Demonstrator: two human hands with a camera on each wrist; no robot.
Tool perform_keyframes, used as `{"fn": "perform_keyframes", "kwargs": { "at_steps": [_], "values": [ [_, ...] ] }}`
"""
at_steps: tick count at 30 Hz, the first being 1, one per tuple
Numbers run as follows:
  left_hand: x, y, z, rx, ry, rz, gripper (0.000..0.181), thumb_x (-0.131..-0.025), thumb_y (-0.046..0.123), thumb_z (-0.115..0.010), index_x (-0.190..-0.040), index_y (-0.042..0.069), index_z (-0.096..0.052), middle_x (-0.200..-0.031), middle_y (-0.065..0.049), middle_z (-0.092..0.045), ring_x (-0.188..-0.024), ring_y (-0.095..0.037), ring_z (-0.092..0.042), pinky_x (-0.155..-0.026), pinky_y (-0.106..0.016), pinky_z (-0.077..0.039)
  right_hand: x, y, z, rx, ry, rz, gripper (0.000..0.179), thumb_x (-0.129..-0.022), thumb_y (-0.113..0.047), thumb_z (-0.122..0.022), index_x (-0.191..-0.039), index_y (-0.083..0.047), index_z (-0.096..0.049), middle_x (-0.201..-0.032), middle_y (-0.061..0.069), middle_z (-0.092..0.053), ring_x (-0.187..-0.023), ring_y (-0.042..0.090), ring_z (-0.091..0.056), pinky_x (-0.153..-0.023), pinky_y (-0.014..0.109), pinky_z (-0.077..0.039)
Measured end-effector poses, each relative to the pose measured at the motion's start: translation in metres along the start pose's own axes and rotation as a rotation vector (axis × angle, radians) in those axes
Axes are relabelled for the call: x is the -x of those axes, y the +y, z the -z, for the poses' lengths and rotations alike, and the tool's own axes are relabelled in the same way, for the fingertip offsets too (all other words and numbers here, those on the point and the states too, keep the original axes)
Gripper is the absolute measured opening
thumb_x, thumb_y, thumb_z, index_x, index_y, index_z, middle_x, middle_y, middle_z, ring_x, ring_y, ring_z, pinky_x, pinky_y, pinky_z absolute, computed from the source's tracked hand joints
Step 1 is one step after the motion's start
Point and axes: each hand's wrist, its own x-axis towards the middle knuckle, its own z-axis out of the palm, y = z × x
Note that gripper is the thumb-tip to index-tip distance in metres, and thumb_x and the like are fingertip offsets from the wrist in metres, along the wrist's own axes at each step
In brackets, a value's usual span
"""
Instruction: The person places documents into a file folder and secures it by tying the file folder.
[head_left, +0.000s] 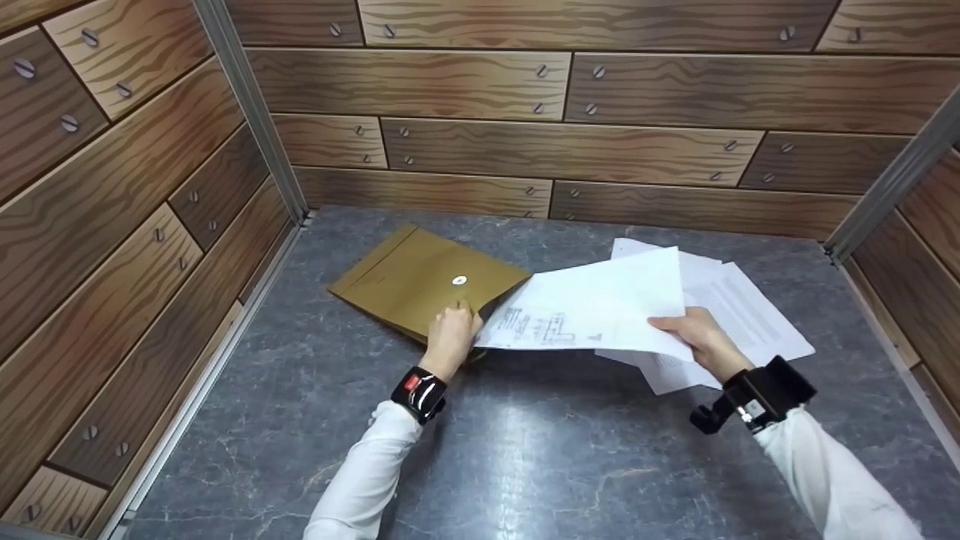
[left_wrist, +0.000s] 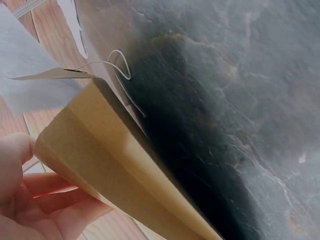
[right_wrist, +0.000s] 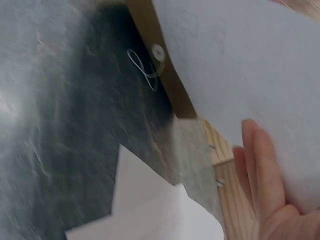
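Observation:
A brown paper envelope [head_left: 409, 274] lies at an angle on the left part of the table, a white round button [head_left: 459, 280] on its upper face. My left hand [head_left: 452, 334] grips the envelope's near edge beside its mouth. In the left wrist view the envelope's folded side [left_wrist: 115, 145] rises from the fingers, and a thin string [left_wrist: 120, 65] loops off its flap. My right hand [head_left: 701, 337] holds the right end of a white sheet [head_left: 600, 300] with printed drawings. The sheet's left end is at the envelope's mouth; how far it reaches inside is hidden.
Several loose white printed sheets [head_left: 750, 322] lie overlapping on the right, partly under the held sheet. The dark grey marbled table [head_left: 525, 450] is bounded by wood-patterned walls [head_left: 480, 82] at the back and both sides.

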Motion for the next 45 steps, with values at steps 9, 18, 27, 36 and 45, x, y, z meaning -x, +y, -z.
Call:
{"fn": "perform_keyframes", "kwargs": {
  "at_steps": [9,18,27,36,45],
  "values": [
    [-0.002,0.012,-0.001,-0.029,0.018,0.017,0.02,-0.082,0.019,-0.058,-0.077,-0.001,-0.057,-0.069,-0.014,-0.057,-0.059,-0.034,-0.059,-0.049,-0.042,-0.048,0.004,0.005,-0.041,-0.047,0.093,0.05,0.04,-0.085,-0.001,-0.057,-0.114,0.021,-0.04,-0.075,0.003,-0.059,-0.062,0.01,-0.06,-0.058,0.022,-0.05],
    [0.0,0.019,0.001,-0.015,0.008,0.035,0.02,-0.081,0.018,-0.057,-0.08,-0.001,-0.059,-0.07,-0.013,-0.057,-0.06,-0.034,-0.06,-0.049,-0.041,-0.048,-0.002,0.009,-0.087,-0.141,0.071,0.06,0.034,-0.088,0.0,-0.051,-0.114,0.019,-0.039,-0.08,0.01,-0.058,-0.065,0.014,-0.061,-0.059,0.027,-0.051],
    [0.005,0.02,0.002,0.009,0.018,0.015,0.022,-0.083,0.019,-0.058,-0.084,-0.003,-0.06,-0.072,-0.013,-0.058,-0.06,-0.033,-0.06,-0.05,-0.04,-0.049,-0.008,0.009,-0.125,-0.189,-0.011,0.075,0.027,-0.09,-0.001,-0.046,-0.112,0.016,-0.044,-0.082,0.01,-0.061,-0.069,0.016,-0.061,-0.064,0.029,-0.051],
    [0.004,0.019,0.003,0.01,0.005,0.02,0.023,-0.084,0.02,-0.059,-0.083,-0.003,-0.06,-0.072,-0.013,-0.057,-0.06,-0.032,-0.06,-0.05,-0.038,-0.049,-0.007,0.005,-0.113,-0.171,-0.132,0.011,0.03,-0.091,-0.014,-0.053,-0.108,0.01,-0.049,-0.079,0.009,-0.064,-0.064,0.016,-0.062,-0.056,0.028,-0.05],
    [0.004,0.019,0.004,-0.016,0.04,-0.007,0.02,-0.083,0.019,-0.059,-0.08,-0.001,-0.058,-0.066,-0.013,-0.057,-0.056,-0.032,-0.06,-0.046,-0.039,-0.048,-0.009,-0.005,-0.079,-0.164,-0.278,0.002,0.024,-0.091,-0.006,-0.05,-0.068,-0.002,-0.05,-0.049,0.0,-0.047,-0.039,0.002,-0.04,-0.037,0.013,-0.031]
  ]
}}
